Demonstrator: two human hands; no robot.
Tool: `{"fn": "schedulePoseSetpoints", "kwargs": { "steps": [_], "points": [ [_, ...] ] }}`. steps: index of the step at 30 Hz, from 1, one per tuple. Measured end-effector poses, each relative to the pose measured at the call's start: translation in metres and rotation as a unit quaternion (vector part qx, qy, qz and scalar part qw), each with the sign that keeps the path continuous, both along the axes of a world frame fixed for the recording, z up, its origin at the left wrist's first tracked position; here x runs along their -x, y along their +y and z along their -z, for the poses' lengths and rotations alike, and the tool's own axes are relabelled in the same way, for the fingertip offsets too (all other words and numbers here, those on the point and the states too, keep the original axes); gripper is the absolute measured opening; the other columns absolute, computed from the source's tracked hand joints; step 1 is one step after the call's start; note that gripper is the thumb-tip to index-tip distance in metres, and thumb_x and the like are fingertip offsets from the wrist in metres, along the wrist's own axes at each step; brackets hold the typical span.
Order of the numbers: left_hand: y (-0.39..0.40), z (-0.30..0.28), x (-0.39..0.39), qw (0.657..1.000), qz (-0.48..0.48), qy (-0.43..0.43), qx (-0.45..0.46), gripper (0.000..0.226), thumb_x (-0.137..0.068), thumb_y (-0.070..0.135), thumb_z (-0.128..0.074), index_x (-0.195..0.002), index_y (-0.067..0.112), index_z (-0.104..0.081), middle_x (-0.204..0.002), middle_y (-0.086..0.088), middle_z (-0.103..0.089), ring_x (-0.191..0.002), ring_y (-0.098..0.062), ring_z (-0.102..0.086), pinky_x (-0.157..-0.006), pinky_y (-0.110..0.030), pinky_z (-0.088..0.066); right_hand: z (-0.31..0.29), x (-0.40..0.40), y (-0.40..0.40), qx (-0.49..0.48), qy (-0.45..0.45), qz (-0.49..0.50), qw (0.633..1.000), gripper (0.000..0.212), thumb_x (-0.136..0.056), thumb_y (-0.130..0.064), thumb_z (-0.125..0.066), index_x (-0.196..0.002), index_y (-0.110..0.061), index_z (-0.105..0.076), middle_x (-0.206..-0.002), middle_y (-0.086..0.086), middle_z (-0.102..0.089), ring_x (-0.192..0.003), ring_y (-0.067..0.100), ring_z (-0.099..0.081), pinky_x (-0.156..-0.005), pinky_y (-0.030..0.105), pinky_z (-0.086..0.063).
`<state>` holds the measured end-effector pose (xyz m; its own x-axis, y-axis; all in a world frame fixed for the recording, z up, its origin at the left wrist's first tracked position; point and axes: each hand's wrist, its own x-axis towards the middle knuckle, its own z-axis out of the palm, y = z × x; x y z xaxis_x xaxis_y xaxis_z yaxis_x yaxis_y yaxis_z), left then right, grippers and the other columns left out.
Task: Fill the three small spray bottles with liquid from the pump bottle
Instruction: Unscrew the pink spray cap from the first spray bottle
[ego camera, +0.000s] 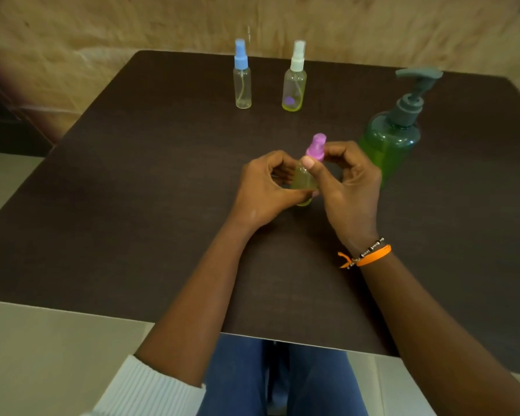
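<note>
Seemingly, the pink-capped bottle [305,178], gripped by the left hand [264,190], is capped by the right hand [347,187], while the far blue-capped bottle [242,82] is left nearly empty.

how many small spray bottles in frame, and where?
3. Blue-capped bottle stands at the table's far edge, white-capped bottle just right of it, and the pink-capped bottle is mid-table, held by left hand and right hand. None looks hidden.
</note>
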<state>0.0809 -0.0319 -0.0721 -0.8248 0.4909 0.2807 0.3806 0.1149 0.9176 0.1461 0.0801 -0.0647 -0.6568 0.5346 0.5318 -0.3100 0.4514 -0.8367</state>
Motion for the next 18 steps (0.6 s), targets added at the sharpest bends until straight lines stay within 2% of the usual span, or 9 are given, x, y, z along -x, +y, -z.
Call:
{"fn": "schedulePoseSetpoints", "kwargs": {
  "steps": [4,11,15,18],
  "points": [
    [-0.001,-0.001,-0.001,1.000,-0.001,0.001,0.008,0.031,-0.058,0.012,-0.086,-0.083,0.008,-0.068,-0.079,-0.004,-0.070,-0.077,-0.018,-0.068,-0.074,-0.035,-0.057,-0.001,-0.001,0.002,-0.008,-0.001,-0.011,1.000,0.016,-0.079,-0.023,-0.071,-0.087,-0.011,-0.065,-0.084,0.003,-0.063,-0.081,0.012,-0.060,-0.076,0.026,-0.047],
    [-0.005,-0.004,-0.005,0.999,0.031,-0.013,0.015,0.034,-0.063,0.008,-0.085,-0.093,0.005,-0.071,-0.086,-0.008,-0.073,-0.082,-0.018,-0.070,-0.080,-0.033,-0.057,-0.002,-0.003,0.007,-0.019,-0.017,-0.066,0.997,0.019,-0.078,-0.022,-0.070,-0.090,-0.008,-0.067,-0.086,0.007,-0.066,-0.084,0.020,-0.063,-0.080,0.038,-0.053],
    [-0.009,-0.006,-0.003,0.997,0.076,-0.033,0.007,0.036,-0.066,0.005,-0.083,-0.099,0.001,-0.070,-0.092,-0.011,-0.073,-0.088,-0.021,-0.070,-0.085,-0.034,-0.056,-0.007,-0.003,0.007,-0.034,-0.022,-0.076,0.996,0.020,-0.079,-0.025,-0.069,-0.090,-0.009,-0.067,-0.085,0.005,-0.067,-0.084,0.019,-0.064,-0.078,0.035,-0.053],
    [-0.008,-0.005,-0.004,0.996,0.088,-0.015,0.017,0.030,-0.070,0.005,-0.078,-0.098,0.007,-0.068,-0.092,-0.006,-0.070,-0.087,-0.017,-0.069,-0.083,-0.033,-0.055,-0.007,-0.002,0.011,-0.107,-0.008,-0.046,0.993,0.020,-0.083,-0.024,-0.066,-0.086,-0.005,-0.067,-0.082,0.005,-0.065,-0.078,0.018,-0.062,-0.072,0.029,-0.051]
  ]
}}
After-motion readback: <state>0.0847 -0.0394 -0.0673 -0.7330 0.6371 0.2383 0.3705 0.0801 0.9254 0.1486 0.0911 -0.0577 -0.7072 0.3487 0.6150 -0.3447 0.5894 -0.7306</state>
